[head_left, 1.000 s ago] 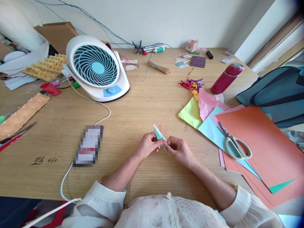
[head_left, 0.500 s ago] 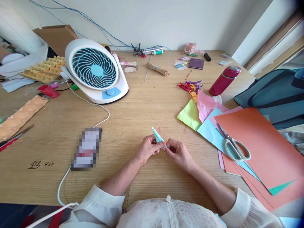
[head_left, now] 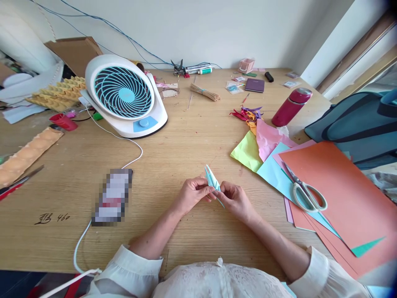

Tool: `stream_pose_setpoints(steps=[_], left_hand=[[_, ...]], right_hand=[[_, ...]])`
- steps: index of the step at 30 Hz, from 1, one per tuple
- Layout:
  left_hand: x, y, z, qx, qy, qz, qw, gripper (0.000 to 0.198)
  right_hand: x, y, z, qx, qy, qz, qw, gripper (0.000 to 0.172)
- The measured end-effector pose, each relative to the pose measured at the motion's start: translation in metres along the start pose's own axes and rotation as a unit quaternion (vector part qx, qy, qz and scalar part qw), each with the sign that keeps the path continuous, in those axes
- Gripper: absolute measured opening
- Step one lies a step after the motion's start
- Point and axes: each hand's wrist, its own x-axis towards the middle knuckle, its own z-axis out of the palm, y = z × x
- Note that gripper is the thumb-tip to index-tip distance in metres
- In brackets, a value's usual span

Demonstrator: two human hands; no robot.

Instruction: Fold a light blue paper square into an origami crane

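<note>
A narrow piece of folded light blue paper (head_left: 212, 178) is held between my two hands above the wooden table. My left hand (head_left: 196, 192) pinches it from the left, thumb on the near face. From the right, my right hand (head_left: 234, 200) grips its lower part between thumb and bent fingers. The pointed upper end stands up and away from me, and its layers are slightly apart. A thin tip shows below the fingers. My fingers hide the middle of the paper.
To the right, scissors (head_left: 307, 192) lie on orange paper sheets (head_left: 347, 198), beside yellow-green paper (head_left: 248, 152) and pink paper (head_left: 269, 138). A red flask (head_left: 291, 107) and blue bag (head_left: 353, 128) stand behind. Left are a fan (head_left: 127, 97) and a phone (head_left: 113, 196) with a white cable.
The folded paper has shifted a little to the right and turned more upright. Its layers show more spread, and its lower tip now sticks out below my fingers. Both hands keep their grip.
</note>
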Motion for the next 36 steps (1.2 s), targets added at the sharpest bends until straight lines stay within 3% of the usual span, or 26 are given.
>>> stream_pose_setpoints(steps=[11,21,28,36], left_hand=[[-0.003,0.002,0.007,0.062,0.044,0.050,0.996,0.033],[-0.001,-0.003,0.003,0.024,0.018,-0.004,1.000,0.038],[0.001,-0.005,-0.001,0.064,0.070,0.034,0.995,0.037],[0.001,-0.012,-0.005,0.105,0.100,0.067,0.987,0.031]], right_hand=[[-0.004,-0.012,0.005,-0.033,0.036,-0.016,0.999,0.040],[-0.001,-0.009,-0.002,0.019,-0.039,-0.011,0.999,0.045],[0.001,-0.008,-0.007,0.028,-0.068,-0.001,0.997,0.045],[0.000,-0.019,-0.009,-0.027,-0.059,-0.001,0.998,0.036]])
